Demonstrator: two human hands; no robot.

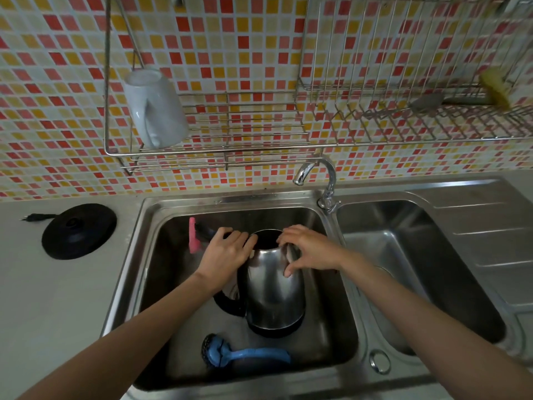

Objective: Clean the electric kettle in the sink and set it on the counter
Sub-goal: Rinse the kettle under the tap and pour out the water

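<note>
1. Head view is showing the electric kettle standing upright in the left basin of the sink, near the basin's centre, its mouth gaping open and dark inside.
2. The left hand is gripping the kettle's top at 9 o'clock, fingers curled over the spot where the black handle is meeting the rim. The right hand is clasping the rim at 3 o'clock, fingers hooked over the edge and thumb pressing down the steel wall.
3. The step in hand is probably steadying the body before scrubbing. Doing it well is calling for one hand holding the handle and the other going free for a tool, since wet steel is likely to be slippery.
4. The blue brush is lying on the basin floor at 6 o'clock from the kettle, near its foot. A pink-handled tool is leaning at 10 o'clock.
5. The faucet is arching at 1 o'clock, with no water visibly running. Any rinse should be missing the kettle's black underside, which is probably housing the electrical contact.
6. The power base is sitting on the counter at 9 o'clock, well apart from the sink.
</note>
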